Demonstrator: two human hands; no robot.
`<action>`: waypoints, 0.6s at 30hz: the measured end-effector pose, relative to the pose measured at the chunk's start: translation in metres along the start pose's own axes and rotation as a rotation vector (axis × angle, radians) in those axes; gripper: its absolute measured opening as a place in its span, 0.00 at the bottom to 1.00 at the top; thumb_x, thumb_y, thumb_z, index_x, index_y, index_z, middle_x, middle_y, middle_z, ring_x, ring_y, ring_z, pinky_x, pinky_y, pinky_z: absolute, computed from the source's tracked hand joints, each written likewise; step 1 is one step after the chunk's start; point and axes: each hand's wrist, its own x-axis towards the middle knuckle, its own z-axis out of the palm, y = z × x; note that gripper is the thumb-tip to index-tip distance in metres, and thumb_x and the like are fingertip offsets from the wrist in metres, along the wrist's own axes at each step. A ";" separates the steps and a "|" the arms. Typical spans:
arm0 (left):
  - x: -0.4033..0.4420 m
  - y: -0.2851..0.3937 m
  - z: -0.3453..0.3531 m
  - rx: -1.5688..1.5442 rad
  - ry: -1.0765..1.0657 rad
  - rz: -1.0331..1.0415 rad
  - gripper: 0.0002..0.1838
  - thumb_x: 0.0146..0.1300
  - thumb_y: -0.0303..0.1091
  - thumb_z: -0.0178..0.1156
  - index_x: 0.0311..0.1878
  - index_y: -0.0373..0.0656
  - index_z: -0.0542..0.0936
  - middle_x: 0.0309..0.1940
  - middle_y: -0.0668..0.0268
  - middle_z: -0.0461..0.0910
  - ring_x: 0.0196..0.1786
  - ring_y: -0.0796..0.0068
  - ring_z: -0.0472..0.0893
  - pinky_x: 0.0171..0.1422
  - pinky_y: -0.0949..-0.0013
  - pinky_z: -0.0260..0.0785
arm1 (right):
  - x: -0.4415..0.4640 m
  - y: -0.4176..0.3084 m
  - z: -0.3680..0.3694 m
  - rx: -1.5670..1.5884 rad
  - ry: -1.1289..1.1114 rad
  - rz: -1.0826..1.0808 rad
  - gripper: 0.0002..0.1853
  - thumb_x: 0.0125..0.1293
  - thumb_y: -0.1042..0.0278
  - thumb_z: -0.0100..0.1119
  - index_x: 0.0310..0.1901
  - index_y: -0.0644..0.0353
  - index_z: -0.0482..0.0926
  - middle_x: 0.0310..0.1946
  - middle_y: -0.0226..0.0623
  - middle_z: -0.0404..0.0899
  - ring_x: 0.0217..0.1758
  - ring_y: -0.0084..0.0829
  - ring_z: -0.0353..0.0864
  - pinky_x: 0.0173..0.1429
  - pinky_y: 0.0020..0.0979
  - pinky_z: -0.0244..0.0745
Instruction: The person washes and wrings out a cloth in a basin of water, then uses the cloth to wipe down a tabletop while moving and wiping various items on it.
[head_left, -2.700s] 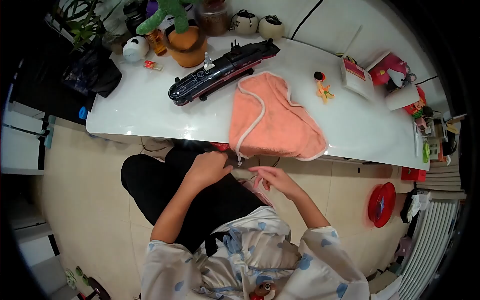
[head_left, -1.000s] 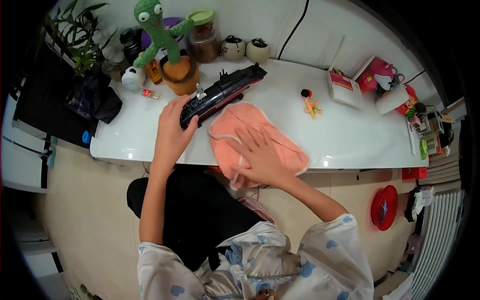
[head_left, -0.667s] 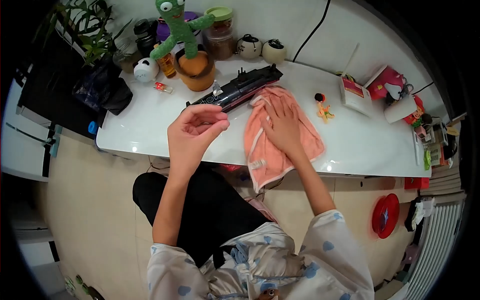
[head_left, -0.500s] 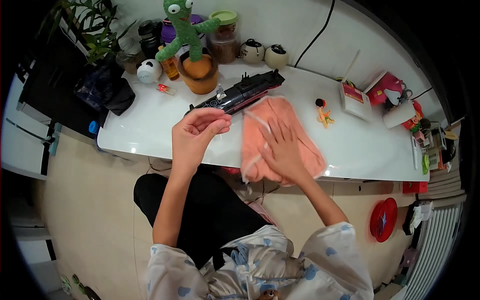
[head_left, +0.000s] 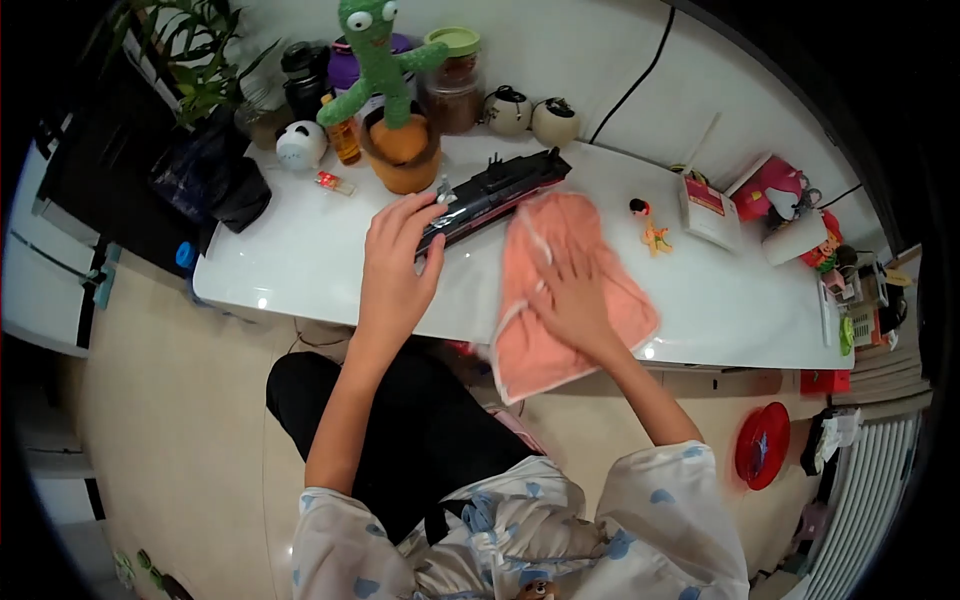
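Observation:
A salmon-pink towel (head_left: 615,300) with a pale edge lies on the white table, its near corner hanging over the front edge. My right hand (head_left: 575,300) rests flat on it with the fingers stretched out. Left of the towel is a long black model (head_left: 510,180), shaped like a ship or submarine, with small raised parts on top. My left hand (head_left: 395,265) is over its near-left end, thumb and fingers apart. That end is partly hidden, and whether the fingertips touch it I cannot tell.
Behind the model stands a green cactus toy (head_left: 385,75) in an orange pot, beside jars and a panda-faced object (head_left: 301,145). A small figure (head_left: 652,228) lies right of the towel, with a white box (head_left: 708,212) farther right. The white table (head_left: 280,250) ends just before my knees.
My left hand has gone from a loose pinch to parted fingers over the model's end. The towel's near part has shifted and spread toward me under my right hand.

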 end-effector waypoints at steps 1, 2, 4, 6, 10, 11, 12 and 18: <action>0.001 0.003 0.005 -0.044 -0.010 0.019 0.16 0.50 0.20 0.58 0.44 0.39 0.76 0.48 0.58 0.74 0.54 0.56 0.71 0.60 0.59 0.61 | -0.005 0.001 -0.004 -0.022 -0.020 -0.099 0.31 0.58 0.51 0.52 0.64 0.49 0.64 0.66 0.46 0.58 0.71 0.47 0.52 0.72 0.49 0.38; 0.001 0.008 0.012 -0.057 -0.014 0.027 0.16 0.50 0.20 0.58 0.44 0.39 0.76 0.48 0.58 0.74 0.54 0.56 0.71 0.60 0.59 0.61 | -0.002 0.008 -0.005 -0.030 -0.018 -0.086 0.31 0.58 0.51 0.52 0.64 0.49 0.64 0.66 0.46 0.58 0.71 0.47 0.52 0.72 0.49 0.38; -0.001 0.024 0.026 -0.135 -0.147 0.168 0.16 0.51 0.19 0.57 0.45 0.39 0.76 0.49 0.58 0.74 0.55 0.56 0.71 0.60 0.59 0.63 | 0.008 0.024 -0.006 0.017 -0.003 0.049 0.31 0.59 0.51 0.52 0.64 0.50 0.63 0.66 0.42 0.57 0.70 0.47 0.53 0.70 0.49 0.43; -0.010 0.037 0.048 -0.226 -0.254 0.170 0.16 0.51 0.20 0.58 0.45 0.39 0.75 0.50 0.57 0.73 0.55 0.55 0.71 0.59 0.58 0.63 | 0.015 0.025 -0.003 -0.044 0.028 0.134 0.30 0.58 0.53 0.54 0.63 0.50 0.64 0.66 0.43 0.58 0.69 0.47 0.54 0.69 0.48 0.46; -0.026 0.050 0.081 -0.338 -0.432 0.125 0.19 0.51 0.24 0.58 0.49 0.38 0.73 0.53 0.54 0.70 0.56 0.51 0.70 0.61 0.57 0.61 | 0.021 0.034 -0.031 0.182 -0.185 0.231 0.27 0.58 0.59 0.55 0.61 0.50 0.67 0.63 0.44 0.61 0.66 0.45 0.57 0.66 0.45 0.52; -0.031 0.051 0.086 -0.321 -0.499 0.129 0.22 0.50 0.24 0.57 0.52 0.36 0.71 0.54 0.52 0.68 0.57 0.50 0.69 0.62 0.57 0.60 | 0.022 0.052 -0.030 0.175 -0.182 0.243 0.27 0.58 0.59 0.55 0.61 0.50 0.67 0.63 0.44 0.61 0.66 0.45 0.57 0.66 0.45 0.52; -0.031 0.052 0.092 -0.331 -0.502 0.136 0.22 0.50 0.24 0.57 0.52 0.36 0.71 0.54 0.52 0.68 0.57 0.50 0.69 0.62 0.57 0.60 | 0.027 0.083 -0.026 0.192 -0.014 0.228 0.26 0.57 0.60 0.56 0.59 0.50 0.69 0.60 0.45 0.64 0.64 0.47 0.59 0.64 0.47 0.54; -0.037 0.061 0.141 -0.078 -0.562 0.246 0.27 0.53 0.39 0.58 0.56 0.36 0.69 0.60 0.49 0.63 0.61 0.48 0.63 0.66 0.44 0.50 | 0.035 0.153 -0.019 -0.041 0.204 0.089 0.19 0.59 0.64 0.54 0.52 0.54 0.74 0.50 0.46 0.70 0.53 0.49 0.65 0.56 0.44 0.63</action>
